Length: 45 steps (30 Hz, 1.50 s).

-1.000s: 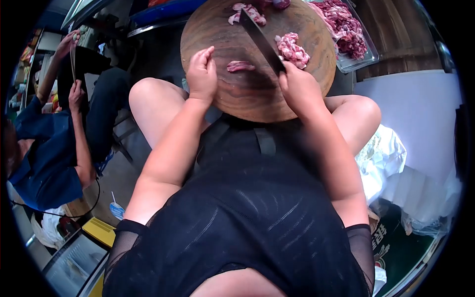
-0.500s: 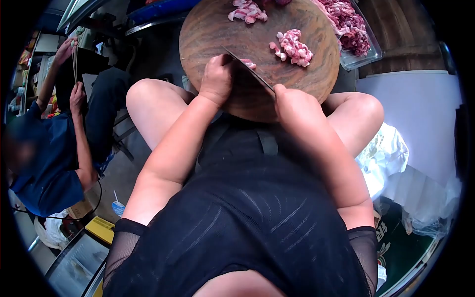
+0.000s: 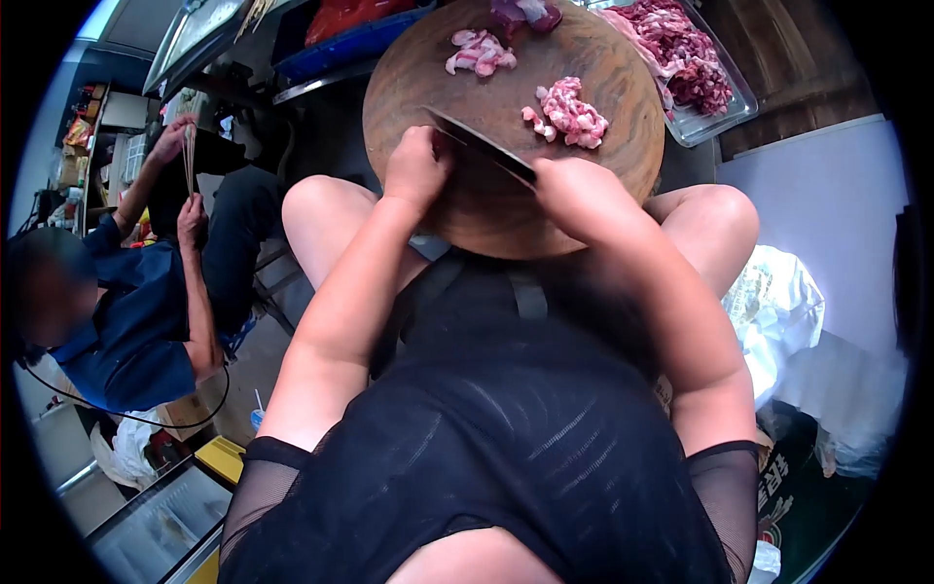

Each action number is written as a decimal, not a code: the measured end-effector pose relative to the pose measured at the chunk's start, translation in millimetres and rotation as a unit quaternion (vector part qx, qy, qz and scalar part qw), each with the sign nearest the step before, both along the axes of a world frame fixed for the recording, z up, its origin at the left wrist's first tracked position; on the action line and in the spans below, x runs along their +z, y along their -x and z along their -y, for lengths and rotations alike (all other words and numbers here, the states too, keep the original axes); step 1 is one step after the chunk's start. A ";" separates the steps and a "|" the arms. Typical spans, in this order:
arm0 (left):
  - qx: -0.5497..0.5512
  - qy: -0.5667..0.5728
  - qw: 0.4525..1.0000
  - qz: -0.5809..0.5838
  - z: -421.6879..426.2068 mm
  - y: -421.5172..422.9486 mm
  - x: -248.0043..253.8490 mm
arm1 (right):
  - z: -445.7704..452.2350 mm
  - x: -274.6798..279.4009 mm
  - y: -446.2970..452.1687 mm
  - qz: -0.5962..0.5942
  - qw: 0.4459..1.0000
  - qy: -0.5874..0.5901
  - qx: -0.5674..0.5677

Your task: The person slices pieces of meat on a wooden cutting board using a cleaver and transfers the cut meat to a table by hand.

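My right hand (image 3: 584, 195) grips the knife (image 3: 484, 146) over the board (image 3: 409, 92), slanting toward its far left edge; my left hand (image 3: 416, 167) curls just beside the tip, around what I cannot tell.

Holding a knife (image 3: 486, 150) in the right hand (image 3: 581, 192), over a round wooden board (image 3: 416, 83); curling the left hand (image 3: 416, 167) near its tip; facing two meat heaps (image 3: 576, 117) and a clear tray (image 3: 702, 129) of red meat (image 3: 686, 58).
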<state>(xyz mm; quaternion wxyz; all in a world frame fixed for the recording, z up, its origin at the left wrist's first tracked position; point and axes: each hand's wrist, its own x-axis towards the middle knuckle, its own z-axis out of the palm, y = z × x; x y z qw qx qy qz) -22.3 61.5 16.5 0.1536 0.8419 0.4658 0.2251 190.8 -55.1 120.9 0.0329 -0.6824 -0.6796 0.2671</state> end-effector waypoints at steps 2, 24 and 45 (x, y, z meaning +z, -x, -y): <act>0.053 0.088 0.994 0.038 -8.5 -8.3 8.9 | 16.0 -2.8 -35.2 -0.047 0.999 0.001 -0.023; 0.043 0.222 0.971 0.074 -90.4 -85.4 33.7 | 33.0 -58.4 -89.5 -0.554 0.786 0.080 -0.262; 0.114 0.466 0.792 0.378 30.4 -25.3 11.0 | 51.9 -44.3 -45.6 -0.484 0.815 0.128 -0.290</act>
